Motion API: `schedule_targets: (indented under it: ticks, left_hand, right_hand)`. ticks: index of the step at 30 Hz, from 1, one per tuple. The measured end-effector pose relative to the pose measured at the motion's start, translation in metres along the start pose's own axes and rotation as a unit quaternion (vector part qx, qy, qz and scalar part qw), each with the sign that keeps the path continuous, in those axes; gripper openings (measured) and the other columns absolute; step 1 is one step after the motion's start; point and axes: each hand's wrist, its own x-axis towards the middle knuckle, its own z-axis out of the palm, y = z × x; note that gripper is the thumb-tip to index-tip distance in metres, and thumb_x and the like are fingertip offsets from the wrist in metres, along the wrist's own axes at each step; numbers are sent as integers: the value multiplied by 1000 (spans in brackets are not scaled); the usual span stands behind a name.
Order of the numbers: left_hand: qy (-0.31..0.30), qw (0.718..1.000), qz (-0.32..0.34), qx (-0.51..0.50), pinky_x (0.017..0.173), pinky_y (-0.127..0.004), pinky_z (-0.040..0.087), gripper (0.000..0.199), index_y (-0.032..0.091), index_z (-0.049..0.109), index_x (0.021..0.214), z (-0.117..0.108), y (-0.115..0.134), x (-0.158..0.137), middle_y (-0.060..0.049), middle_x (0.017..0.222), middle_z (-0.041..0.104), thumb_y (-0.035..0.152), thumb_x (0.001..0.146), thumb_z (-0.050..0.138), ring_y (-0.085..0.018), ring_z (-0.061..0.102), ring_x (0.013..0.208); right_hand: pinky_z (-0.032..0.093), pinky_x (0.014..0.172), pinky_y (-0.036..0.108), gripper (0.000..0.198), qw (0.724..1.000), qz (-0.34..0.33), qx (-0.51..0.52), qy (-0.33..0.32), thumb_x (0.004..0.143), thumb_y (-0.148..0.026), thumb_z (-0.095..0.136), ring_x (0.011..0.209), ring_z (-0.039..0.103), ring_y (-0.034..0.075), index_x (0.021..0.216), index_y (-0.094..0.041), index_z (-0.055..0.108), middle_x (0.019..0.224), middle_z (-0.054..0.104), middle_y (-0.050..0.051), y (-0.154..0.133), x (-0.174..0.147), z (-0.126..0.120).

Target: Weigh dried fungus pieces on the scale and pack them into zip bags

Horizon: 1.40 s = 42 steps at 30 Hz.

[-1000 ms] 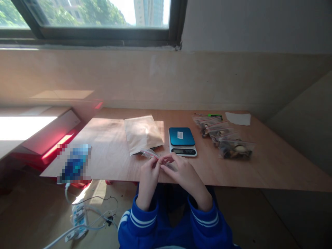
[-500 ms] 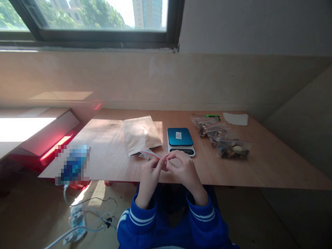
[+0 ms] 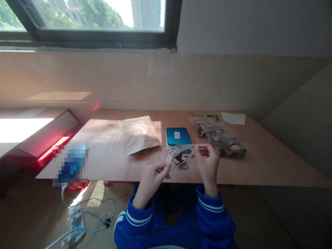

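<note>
Bag: the small clear plastic zip bag with a red seal line and brown chunks inside [image 3: 181, 162] hangs tilted between the hands, in front of the flat white scale with a square blue plate [image 3: 178, 136], overlapping its near edge in view.
Spill: if a pinch slips, the bag could swing down; were its mouth unsealed, which cannot be told, chunks might scatter before the scale.
Bump: a wide rightward pull could knock the nearest filled clear bag [image 3: 235, 148], right of the scale.
Left hand [image 3: 155, 175]: thumb and fingers pressed together, gripping the bag's red-lined edge.
Right hand [image 3: 209, 163]: thumb and forefinger pinching the opposite edge, remaining fingers loosely curled.
</note>
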Motion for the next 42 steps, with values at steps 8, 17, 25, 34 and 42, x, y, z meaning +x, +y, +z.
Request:
schedule_targets:
  ticks: [8,17,25,34,42]
  left_hand:
    - [140,988,-65,21,52,-25,35,39,20,53,40,9,-5,1,-1,44,56,30,78,52,-15,54,49]
    - [88,994,-37,-54,58,-27,42,45,18,63,54,6,-11,9,-4,56,66,53,82,56,-17,57,56]
    - [37,998,-13,-52,67,-28,44,42,18,63,68,5,-28,11,-5,67,67,50,90,48,-19,62,68]
    - [-71,996,-23,40,75,-29,50,35,21,69,76,-39,-38,-8,-5,77,72,46,90,49,-21,67,79]
    - [227,941,72,239,106,-47,42,50,16,58,125,-98,-113,18,-14,129,59,11,77,46,-28,53,124]
  right_hand:
    - [50,61,30,26,999,37,15,-33,81,-43,60,62,60,18,80,-18,62,75,69,6,-1,-3,1]
    - [53,70,31,16,981,-55,7,-188,89,-34,53,72,63,18,88,-20,62,85,69,5,-13,-17,18]
    - [52,89,35,23,943,-182,37,-278,92,-12,43,100,62,20,105,-21,59,104,65,8,-42,-30,29]
    - [49,84,40,20,824,-245,-204,-468,81,-1,51,90,64,28,80,-16,63,90,70,13,-29,-21,61]
    - [45,92,39,30,752,-245,-338,-510,93,-12,43,108,60,29,118,-6,57,118,63,20,-28,-29,73]
